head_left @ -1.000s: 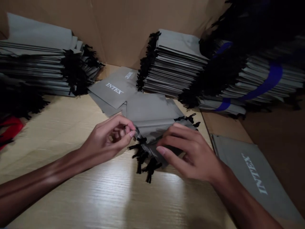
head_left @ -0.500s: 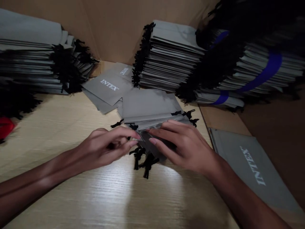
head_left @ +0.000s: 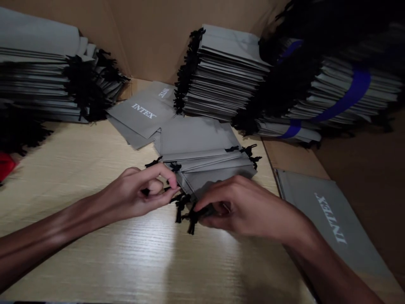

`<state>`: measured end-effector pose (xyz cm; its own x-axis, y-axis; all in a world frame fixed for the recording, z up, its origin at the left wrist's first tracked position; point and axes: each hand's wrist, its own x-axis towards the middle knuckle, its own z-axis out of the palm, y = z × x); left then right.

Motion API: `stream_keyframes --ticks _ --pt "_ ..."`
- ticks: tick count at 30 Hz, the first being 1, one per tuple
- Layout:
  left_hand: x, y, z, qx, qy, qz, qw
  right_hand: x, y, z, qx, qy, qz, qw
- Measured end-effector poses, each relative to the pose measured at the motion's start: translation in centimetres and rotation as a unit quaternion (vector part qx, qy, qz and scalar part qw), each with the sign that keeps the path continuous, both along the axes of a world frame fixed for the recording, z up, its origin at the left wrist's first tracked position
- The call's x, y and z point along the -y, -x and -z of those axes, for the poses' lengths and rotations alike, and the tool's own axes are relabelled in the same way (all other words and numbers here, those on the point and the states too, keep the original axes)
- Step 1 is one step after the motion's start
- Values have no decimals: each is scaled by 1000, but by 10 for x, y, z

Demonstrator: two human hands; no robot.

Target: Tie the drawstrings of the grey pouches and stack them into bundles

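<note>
A small pile of grey drawstring bags (head_left: pixel 199 147) lies on the light wood table (head_left: pixel 76 169), with knotted black cords at its ends. My left hand (head_left: pixel 139 190) pinches a black cord (head_left: pixel 158 191) at the pile's near left corner. My right hand (head_left: pixel 237 207) curls around the knotted black cords (head_left: pixel 186 211) at the near end of the top bag, its fingers closed. Those fingers hide part of the knots. Behind the pile, a loose grey bag printed INTEX (head_left: pixel 142 114) lies flat.
Tall stacks of grey bags (head_left: pixel 221 76) with black cords stand at the back, left and right, against a cardboard wall (head_left: pixel 152 38). Blue straps (head_left: pixel 351 95) cross the right stack. A printed bag (head_left: pixel 329 219) lies at right, a red item (head_left: pixel 5 165) at far left.
My right hand has moved left and toward me, off the bag's face and onto the knotted cords. My left hand's fingers have curled onto a cord. The view has shifted slightly.
</note>
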<state>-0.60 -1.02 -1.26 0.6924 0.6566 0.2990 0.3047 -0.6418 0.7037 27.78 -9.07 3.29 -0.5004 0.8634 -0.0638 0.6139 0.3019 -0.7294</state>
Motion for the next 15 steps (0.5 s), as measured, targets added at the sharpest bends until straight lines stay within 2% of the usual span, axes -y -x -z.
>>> stream_keyframes --ticks 4,9,12,15 --pt "-1 0 -3 14 -89 29 996 -1 -1 8 -21 -76 23 997" --pt "3 -5 -18 13 -185 156 970 -6 -2 20 -16 -169 69 983" --pt "11 -8 -24 -10 -246 193 950 -9 -1 24 17 -164 98 981" --pt "17 -12 -25 -46 -280 190 940 -11 3 25 39 -129 109 985"
